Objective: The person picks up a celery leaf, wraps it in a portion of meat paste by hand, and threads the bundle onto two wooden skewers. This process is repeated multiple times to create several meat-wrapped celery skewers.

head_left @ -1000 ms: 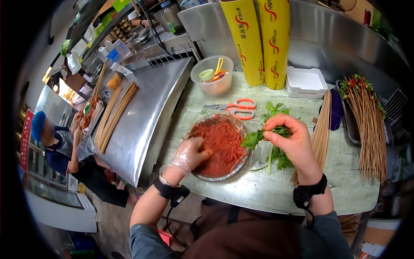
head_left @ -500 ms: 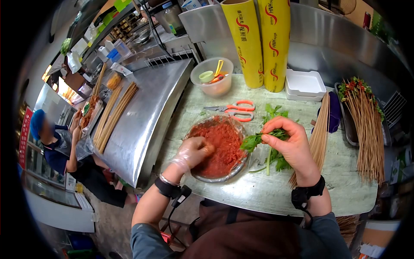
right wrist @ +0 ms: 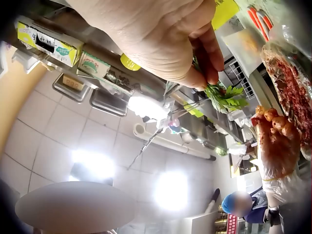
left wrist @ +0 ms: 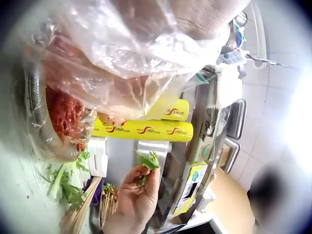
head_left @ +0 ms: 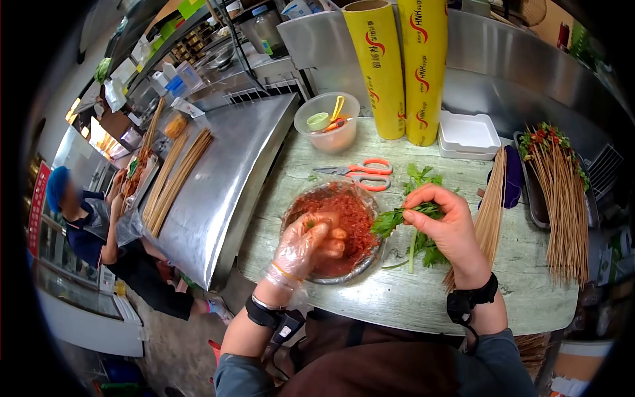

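My left hand (head_left: pixel 301 248), in a clear plastic glove, is raised over the near left side of a bowl of red chopped meat (head_left: pixel 350 225). Its palm is turned up with the fingers bent, and the glove is smeared red (right wrist: pixel 279 156). I cannot tell whether meat lies inside those fingers. A green fleck shows near the thumb. My bare right hand (head_left: pixel 446 225) pinches a leafy green sprig (head_left: pixel 389 223) between thumb and fingertips, right of the bowl. Below and behind it on the table lie more leafy stalks (head_left: pixel 430 251).
Orange-handled scissors (head_left: pixel 370 174) lie behind the bowl, near a plastic tub (head_left: pixel 327 135). Two yellow film rolls (head_left: pixel 423 86) stand at the back beside white trays (head_left: pixel 468 134). Bare skewers (head_left: pixel 496 205) and a tray of filled skewers (head_left: pixel 555 192) are at right. Another person (head_left: pixel 86 218) works at left.
My left hand has come up out of the meat and turned palm up, its fingers bent. The right hand keeps its pinch on the sprig, nearly in place.
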Tool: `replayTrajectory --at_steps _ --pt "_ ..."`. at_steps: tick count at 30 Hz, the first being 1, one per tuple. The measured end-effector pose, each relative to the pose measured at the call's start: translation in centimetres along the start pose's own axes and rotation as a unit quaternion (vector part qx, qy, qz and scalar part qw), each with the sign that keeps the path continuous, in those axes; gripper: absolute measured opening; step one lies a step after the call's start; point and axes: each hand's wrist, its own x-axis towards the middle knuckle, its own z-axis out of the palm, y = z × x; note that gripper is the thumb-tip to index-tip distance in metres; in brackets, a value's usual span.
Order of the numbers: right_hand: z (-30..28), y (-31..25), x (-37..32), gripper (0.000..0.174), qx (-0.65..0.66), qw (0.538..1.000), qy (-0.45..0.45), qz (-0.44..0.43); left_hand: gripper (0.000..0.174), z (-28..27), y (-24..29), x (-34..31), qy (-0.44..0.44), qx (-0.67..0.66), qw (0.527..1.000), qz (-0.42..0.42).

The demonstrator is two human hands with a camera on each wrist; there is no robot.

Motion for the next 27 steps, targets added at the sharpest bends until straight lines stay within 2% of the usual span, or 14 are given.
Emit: replayTrajectory --at_steps 3,6,9,12,15,19,22,23,27 --pt "0.1 0.1 0.0 0.011 0.007 1.0 -0.001 0.002 0.033 0.3 -0.6 -0.1 0.05 0.035 0.997 0.037" --pt "0.0 0.0 0.0 0.011 0.004 1.0 -0.004 0.001 0.03 0.6 -0.9 0.4 0.064 0.088 0.987 0.116" --pt "0.0 0.0 0.0 0.011 -0.011 1.0 -0.006 -0.005 0.028 -0.5 -1.0 0.7 0.061 0.213 0.961 0.165" --pt "0.0 0.0 0.1 0.011 -0.028 0.999 -0.006 -0.015 0.026 0.7 -0.5 0.0 0.079 0.054 0.992 0.078" --pt "0.0 0.0 0.0 0.012 -0.058 0.998 -0.017 -0.031 0.024 2.1 0.0 -0.2 0.086 0.037 0.993 0.066" --pt "0.1 0.1 0.0 0.013 -0.085 0.995 -0.054 -0.025 0.022 2.3 -0.5 0.0 0.085 0.073 0.988 0.11" --pt "0.6 -0.7 -0.3 0.011 -0.08 0.987 -0.133 -0.032 0.02 2.8 -1.0 0.3 0.097 0.11 0.98 0.135" --pt "0.9 -0.8 -0.3 0.011 -0.086 0.981 -0.161 -0.061 0.02 3.2 -1.2 0.4 0.095 0.109 0.98 0.134" --pt "2.3 -1.0 -0.9 0.011 -0.127 0.969 -0.181 -0.113 0.023 4.0 -2.3 0.0 0.064 0.131 0.982 0.118"
